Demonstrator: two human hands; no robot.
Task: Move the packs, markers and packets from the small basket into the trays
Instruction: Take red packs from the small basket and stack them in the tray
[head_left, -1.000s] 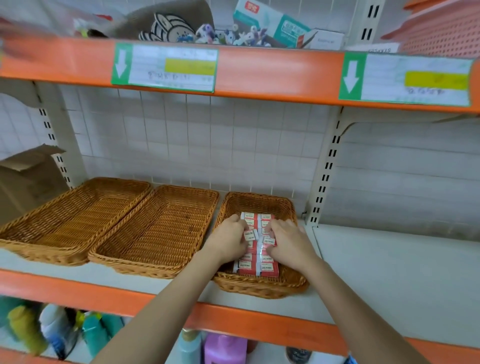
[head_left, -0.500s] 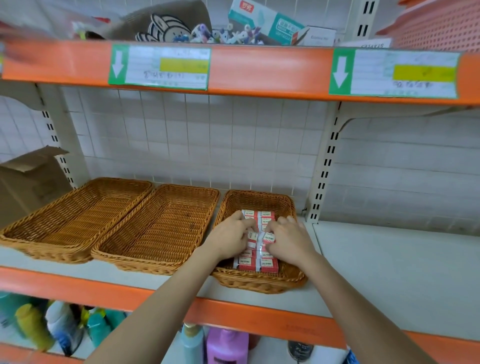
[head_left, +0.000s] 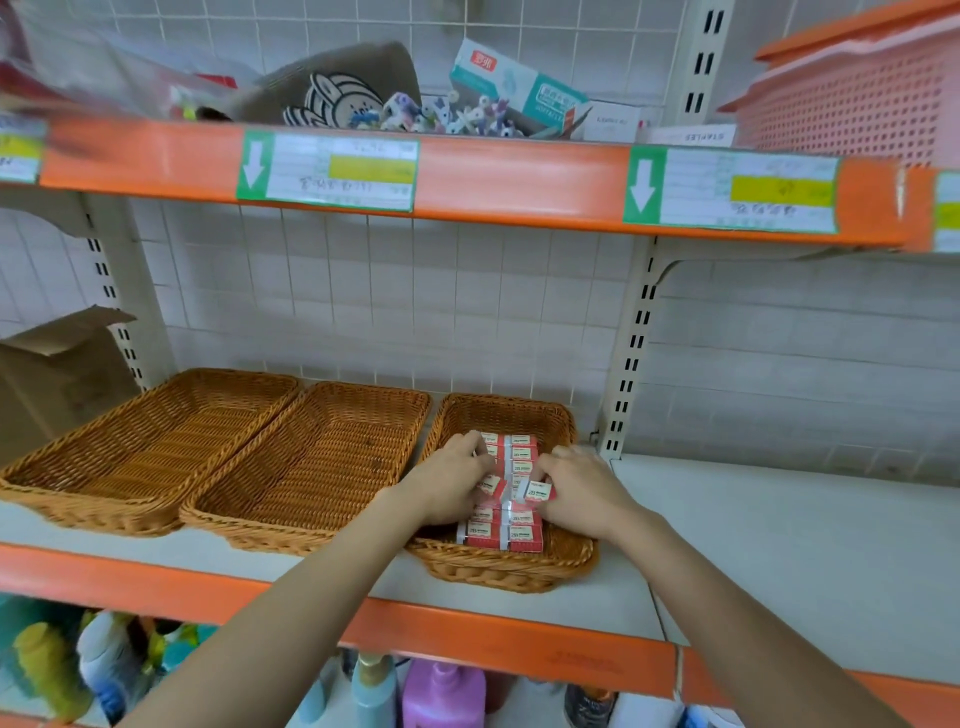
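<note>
A small wicker basket (head_left: 519, 569) on the shelf holds several red-and-white packs (head_left: 501, 535) in two rows. My left hand (head_left: 449, 478) reaches into the basket's left side and pinches one red pack (head_left: 489, 487) that is tilted up. On the right side my right hand (head_left: 582, 486) grips another red pack (head_left: 537, 491), lifted a little above the rows. Two long wicker trays stand to the left: the middle tray (head_left: 311, 467) and the left tray (head_left: 145, 447). Neither holds anything.
The white shelf board (head_left: 779, 545) stretches to the right of the basket. A cardboard box (head_left: 57, 374) stands at the far left. An orange upper shelf (head_left: 519, 182) with price labels hangs overhead. Bottles (head_left: 441, 696) fill the shelf below.
Both hands have each lifted a red pack up out of the rows; the packs now sit tilted between the fingers. The camera has tipped upward a little.
</note>
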